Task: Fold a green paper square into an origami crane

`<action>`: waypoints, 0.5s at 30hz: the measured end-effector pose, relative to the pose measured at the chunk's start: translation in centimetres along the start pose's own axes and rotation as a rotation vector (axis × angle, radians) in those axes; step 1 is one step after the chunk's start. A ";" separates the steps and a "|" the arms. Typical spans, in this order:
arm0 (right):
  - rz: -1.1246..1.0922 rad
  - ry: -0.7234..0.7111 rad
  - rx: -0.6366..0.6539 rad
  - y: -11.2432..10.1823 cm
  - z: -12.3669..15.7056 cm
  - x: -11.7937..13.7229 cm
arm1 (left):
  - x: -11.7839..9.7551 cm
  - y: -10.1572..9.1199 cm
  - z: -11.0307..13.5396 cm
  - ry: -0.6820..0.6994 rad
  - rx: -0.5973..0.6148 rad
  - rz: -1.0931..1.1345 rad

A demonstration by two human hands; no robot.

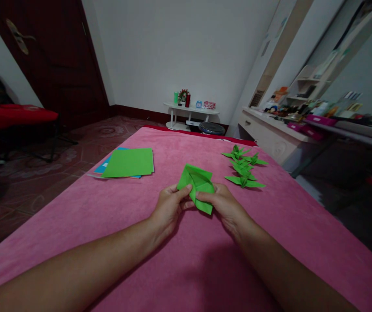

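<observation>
A partly folded sheet of green origami paper [202,180] is held up over the pink cloth, with creases across it and a raised flap in the middle. My left hand [171,206] pinches its left side, thumb on top and fingers beneath. On the right side my right hand [225,203] grips it too, its thumb pressed on the inner fold. Several folded green paper cranes [244,167] lie grouped to the right. To the left rests a stack of paper sheets [129,162], green on top with blue and white edges showing.
The pink cloth [124,242] covers the surface under my arms. Beyond it, a low white table [192,108] carries small items. A cluttered dresser [270,130] stands at the right, a red chair [17,117] and a dark door [52,52] at the left.
</observation>
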State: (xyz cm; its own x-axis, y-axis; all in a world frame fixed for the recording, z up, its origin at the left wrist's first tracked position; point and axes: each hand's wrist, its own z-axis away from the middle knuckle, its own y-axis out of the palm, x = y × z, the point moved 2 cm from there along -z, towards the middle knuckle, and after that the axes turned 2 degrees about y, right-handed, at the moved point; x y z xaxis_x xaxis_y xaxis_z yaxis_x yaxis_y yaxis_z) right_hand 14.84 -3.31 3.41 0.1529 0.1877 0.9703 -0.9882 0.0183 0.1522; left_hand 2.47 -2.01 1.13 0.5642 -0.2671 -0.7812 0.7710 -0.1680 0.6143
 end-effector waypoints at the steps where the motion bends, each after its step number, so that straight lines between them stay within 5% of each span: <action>1: -0.001 0.003 -0.001 0.0 0.0 0.0 | 0.0 0.0 0.0 0.007 -0.003 -0.005; 15: 0.053 -0.025 -0.003 -0.6 -0.1 0.2 | -0.9 -0.7 -0.6 -0.161 -0.008 0.007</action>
State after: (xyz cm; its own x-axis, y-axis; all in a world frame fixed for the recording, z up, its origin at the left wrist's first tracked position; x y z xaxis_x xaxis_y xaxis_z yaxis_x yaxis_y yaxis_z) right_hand 15.46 -3.20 3.46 0.1007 0.1639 0.9813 -0.9949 0.0120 0.1001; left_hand 1.64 -1.06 1.35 0.5158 -0.4169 -0.7485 0.7698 -0.1580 0.6185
